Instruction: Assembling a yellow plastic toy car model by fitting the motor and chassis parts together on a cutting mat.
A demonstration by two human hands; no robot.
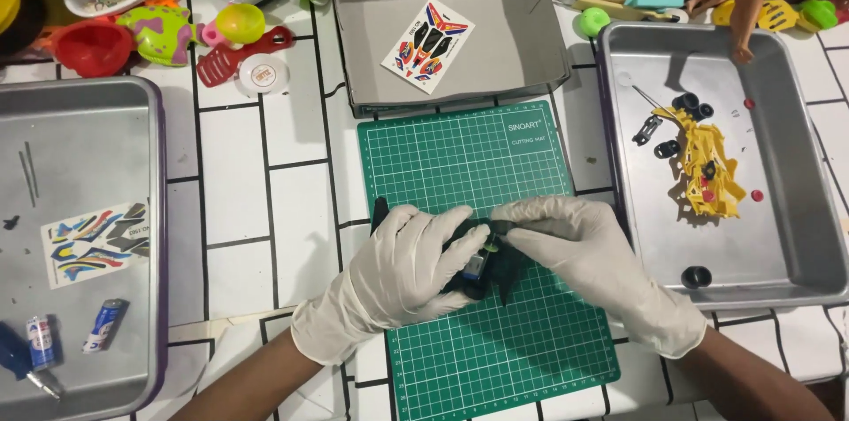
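A small dark toy chassis [478, 260] is held over the green cutting mat [495, 341], in the near centre of the view. The left hand [409, 266], covered by a white glove, is curled around the left side of the chassis, with its fingers closed against the body. The right hand [584, 253], also gloved, is brought in from the right; its thumb and forefinger are pinched on a small dark part at the top of the chassis. A small blue and silver component is seen inside the chassis, between the two hands.

The mat is laid on a white tiled table [265, 191] with dark grout lines.

To the left, a metal tray [97, 103] is placed, in which a sticker sheet [95, 242], two small batteries [75, 332] and a blue-handled tool [22, 366] are contained. To the right, a second metal tray [796, 235] is set, holding a yellow plastic parts frame [707, 164] and several small black wheels [696, 277].

Just beyond the mat, a grey cardboard box lid [504, 41] is positioned, with a second sticker sheet [428, 44] lying in it.

Along the far edge of the table, assorted coloured plastic toys [177, 27] are piled.
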